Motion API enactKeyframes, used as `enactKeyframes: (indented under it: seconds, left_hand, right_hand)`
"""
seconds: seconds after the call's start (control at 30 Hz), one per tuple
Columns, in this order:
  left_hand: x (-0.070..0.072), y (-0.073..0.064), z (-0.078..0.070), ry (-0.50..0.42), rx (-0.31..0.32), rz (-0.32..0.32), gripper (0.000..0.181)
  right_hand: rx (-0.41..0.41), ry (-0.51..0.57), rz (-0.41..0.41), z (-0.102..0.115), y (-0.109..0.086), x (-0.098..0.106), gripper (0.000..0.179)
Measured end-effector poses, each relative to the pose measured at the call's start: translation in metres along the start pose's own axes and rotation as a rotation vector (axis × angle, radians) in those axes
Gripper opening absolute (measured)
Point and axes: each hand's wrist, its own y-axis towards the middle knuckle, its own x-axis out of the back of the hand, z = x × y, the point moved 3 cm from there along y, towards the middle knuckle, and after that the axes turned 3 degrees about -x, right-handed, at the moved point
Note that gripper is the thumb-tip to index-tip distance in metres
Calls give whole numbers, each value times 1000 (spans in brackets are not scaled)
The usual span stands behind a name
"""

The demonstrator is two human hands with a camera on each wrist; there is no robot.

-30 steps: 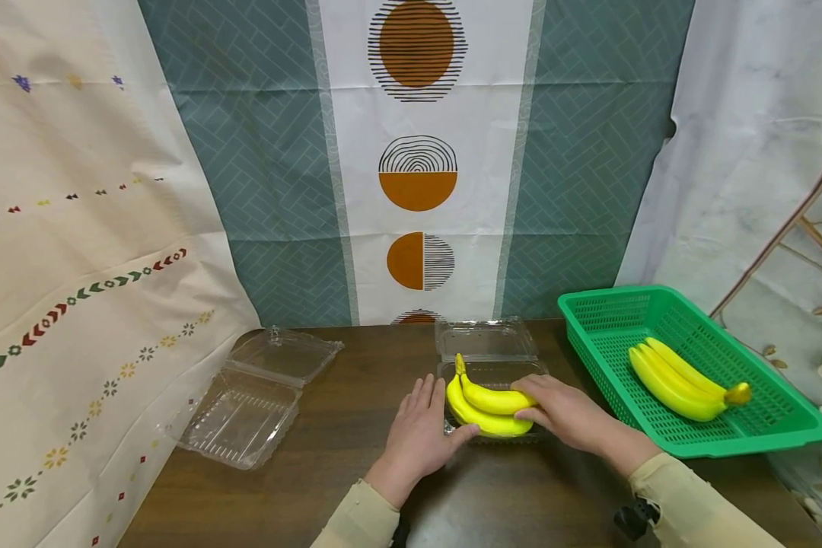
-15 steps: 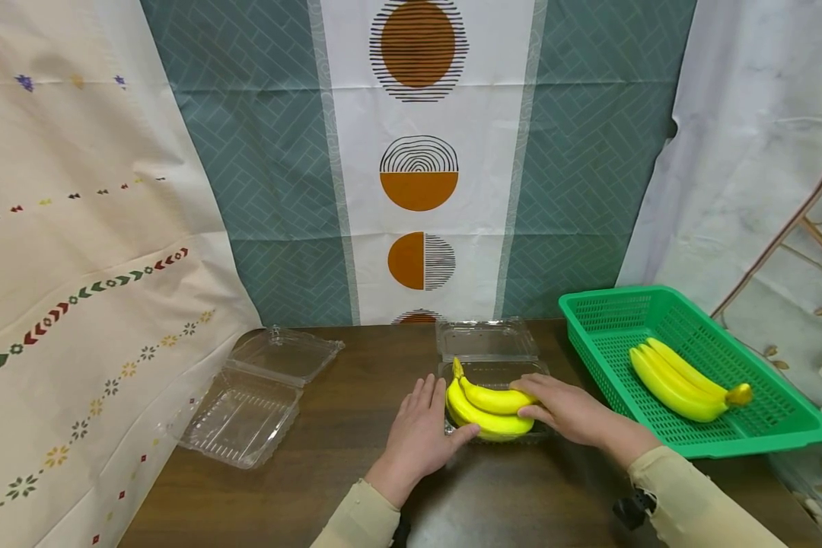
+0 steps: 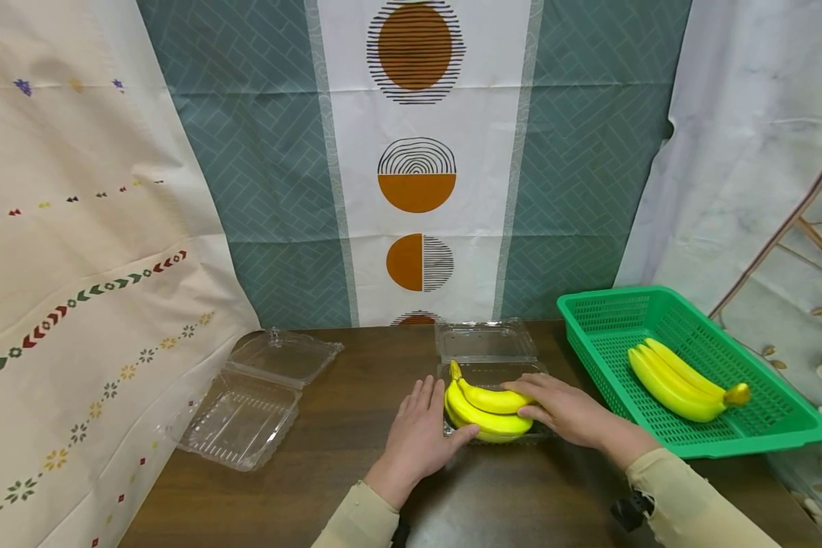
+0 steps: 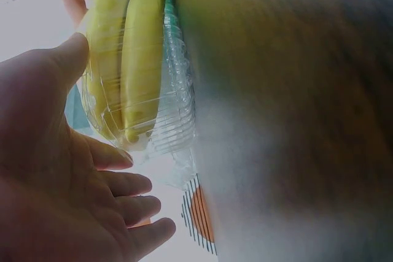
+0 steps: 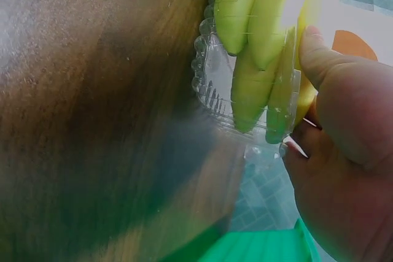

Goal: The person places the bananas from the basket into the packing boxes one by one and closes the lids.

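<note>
A yellow banana bunch (image 3: 488, 421) sits in the base of a clear plastic clamshell container (image 3: 493, 374), stem pointing up at the left. Its lid (image 3: 486, 342) lies folded back behind. My right hand (image 3: 563, 407) grips the bunch at its right end, thumb in front and fingers over the back. At the left side my left hand (image 3: 421, 428) lies with its fingers straight and its thumb at the front left rim. The left wrist view shows the bananas (image 4: 142, 59) through the clear wall. In the right wrist view, banana tips (image 5: 252, 90) stand inside the container's ribbed wall.
To the left is another clear clamshell container (image 3: 243, 415), its lid thrown back. A green basket (image 3: 592, 365) on the right holds another banana bunch (image 3: 681, 384). Patterned cloths hang behind and beside the brown table (image 3: 342, 457).
The banana bunch has sunk slightly into the container, its stem moving down and a little left. My right hand has shifted slightly with it; my left hand stays in place.
</note>
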Motion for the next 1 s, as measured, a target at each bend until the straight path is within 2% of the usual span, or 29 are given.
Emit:
enactKeyframes:
  seconds: [0.23,0.47,0.67,1.0]
  left_hand:
    - [0,0,0,0,4,5,108]
    - [1,1,-1,3,2,12,108]
    - [1,1,0,-8,4,9,108]
    - [-1,2,2,-15,0,7,107]
  right_hand:
    - [-32,12,-30,-1,-3,-5,55]
    - [-127,6,-76,-2,-6,-9,62]
    - [-147,-8,-119,-3,-8,-10,63]
    - [-217,-26,-145,-6,-11,-11,74]
